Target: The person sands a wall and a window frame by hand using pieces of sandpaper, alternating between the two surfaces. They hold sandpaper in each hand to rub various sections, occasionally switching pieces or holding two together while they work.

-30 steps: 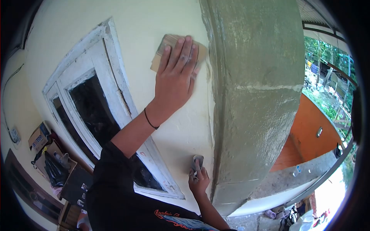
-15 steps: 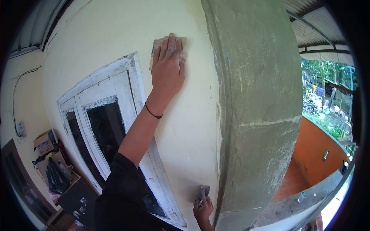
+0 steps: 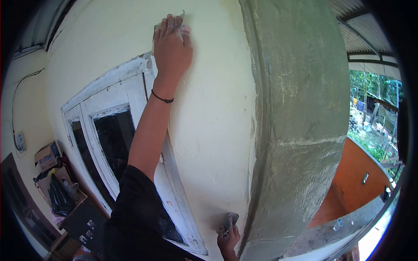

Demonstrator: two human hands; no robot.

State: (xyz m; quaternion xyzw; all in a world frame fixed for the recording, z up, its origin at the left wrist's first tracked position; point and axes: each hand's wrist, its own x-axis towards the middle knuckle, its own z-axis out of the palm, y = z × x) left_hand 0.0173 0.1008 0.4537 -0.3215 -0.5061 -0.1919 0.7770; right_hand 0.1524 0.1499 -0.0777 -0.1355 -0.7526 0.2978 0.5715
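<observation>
High on the cream wall [image 3: 209, 104], my left hand [image 3: 173, 50] presses a folded piece of sandpaper [image 3: 157, 27] flat against the surface. Its fingers point upward and cover most of the sheet, leaving only the edges showing. Low down, near the frame's bottom, my right hand [image 3: 228, 241] grips a small, dark grey, crumpled piece [image 3: 232, 217] that looks like sandpaper, close to the wall. The white window frame [image 3: 148, 65], with worn paint, lies left of and below my left hand.
A green-grey pillar [image 3: 300, 100] rises on the right, bordering the wall. Beyond it stands an orange low wall [image 3: 363, 169] with a grey ledge [image 3: 322, 239]. At lower left, a cardboard box [image 3: 45, 157] and a black plastic bag [image 3: 58, 195] are piled by a dark box [image 3: 87, 226].
My left hand has slid up and a little left along the wall with the sandpaper. My right hand stays low, nearly in place. The view has shifted slightly.
</observation>
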